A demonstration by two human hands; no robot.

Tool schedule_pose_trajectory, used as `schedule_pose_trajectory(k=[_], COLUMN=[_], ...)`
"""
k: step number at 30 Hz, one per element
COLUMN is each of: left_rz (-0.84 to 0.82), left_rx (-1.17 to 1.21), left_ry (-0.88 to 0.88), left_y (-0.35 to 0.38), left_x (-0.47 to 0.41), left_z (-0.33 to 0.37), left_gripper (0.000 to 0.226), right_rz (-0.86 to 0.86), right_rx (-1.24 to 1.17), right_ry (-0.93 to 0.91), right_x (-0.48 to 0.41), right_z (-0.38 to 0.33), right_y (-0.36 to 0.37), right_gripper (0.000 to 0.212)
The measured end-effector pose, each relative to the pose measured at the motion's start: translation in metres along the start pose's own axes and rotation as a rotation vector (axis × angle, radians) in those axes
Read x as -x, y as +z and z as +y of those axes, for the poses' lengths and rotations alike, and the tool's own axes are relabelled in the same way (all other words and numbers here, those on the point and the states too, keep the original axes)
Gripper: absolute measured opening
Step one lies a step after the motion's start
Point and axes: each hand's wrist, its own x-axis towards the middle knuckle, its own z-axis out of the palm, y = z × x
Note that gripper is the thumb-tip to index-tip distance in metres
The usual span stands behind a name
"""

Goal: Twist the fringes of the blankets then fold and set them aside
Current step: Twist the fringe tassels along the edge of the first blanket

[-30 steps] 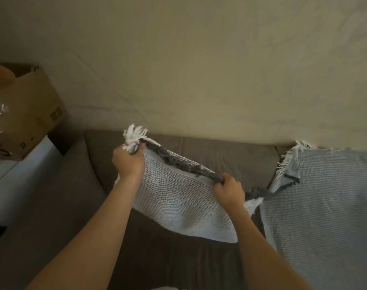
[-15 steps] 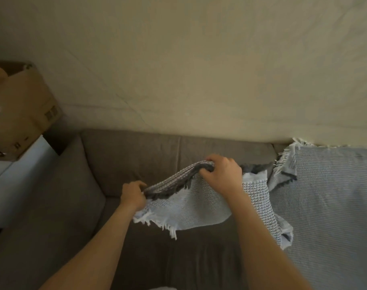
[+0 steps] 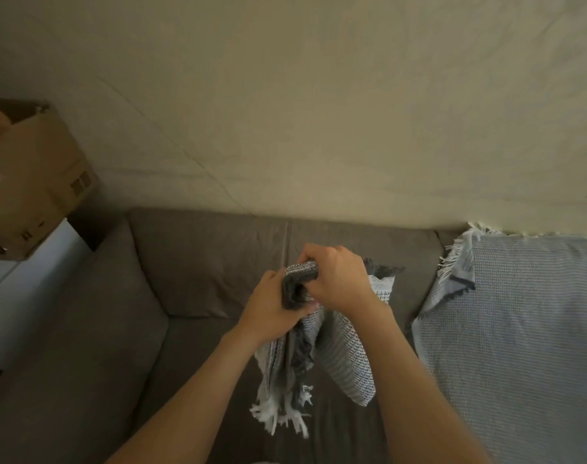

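The left hand (image 3: pixel 272 306) and right hand (image 3: pixel 339 279) both clench the small blanket (image 3: pixel 345 360) bunched between them. I'd match its edges before folding, so the fringe (image 3: pixel 282 413) below them hangs even.

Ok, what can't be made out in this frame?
Head view:
Gripped fold of the held blanket: covered by the left hand and right hand.
Its fringe: too blurred to tell if twisted.
Right and bottom edges cut off the spread blanket.
Left edge cuts the cardboard box; print unreadable.
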Motion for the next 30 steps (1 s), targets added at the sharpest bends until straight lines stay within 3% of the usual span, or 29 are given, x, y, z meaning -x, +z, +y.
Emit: schedule_pose_trajectory(k=[4,8,12,14,16,21,26,30], left_rz=[-0.033,0.012,0.023,0.008,0.004,-0.11,-0.105,-0.144], left_rx=[0.06,0.045,-0.159,-0.259,-0.392,-0.653,-0.625,-0.55], left_ry=[0.013,0.038,0.136,0.18,0.252,0.286,0.205,0.171], left_y=[-0.008,-0.015,-0.024,-0.024,-0.023,-0.022,-0.026,-0.036], left_x=[0.006,0.007,0.005,0.006,0.008,-0.002,-0.009,-0.014], left_z=[-0.002,-0.009,-0.001,0.004,0.005,0.005,-0.006,-0.002], left_gripper=[0.043,0.014,0.041,0.067,0.075,0.047,0.054,0.02], right_rz=[-0.042,-0.021,0.136,0.152,0.165,0.154,0.105,0.108], right_rx=[0.014,0.05,0.091,0.113,0.12,0.13,0.106,0.095], right_ry=[-0.026,-0.021,0.062,0.098,0.126,0.145,0.145,0.138], right_x=[-0.001,-0.003,-0.004,-0.006,-0.009,-0.01,-0.01,-0.011], right_z=[0.0,0.002,0.003,0.005,0.009,0.023,0.024,0.026], right_y=[0.0,0.005,0.017,0.021,0.022,0.023,0.022,0.024], right_gripper=[0.02,0.022,0.034,0.033,0.027,0.014,0.013,0.019])
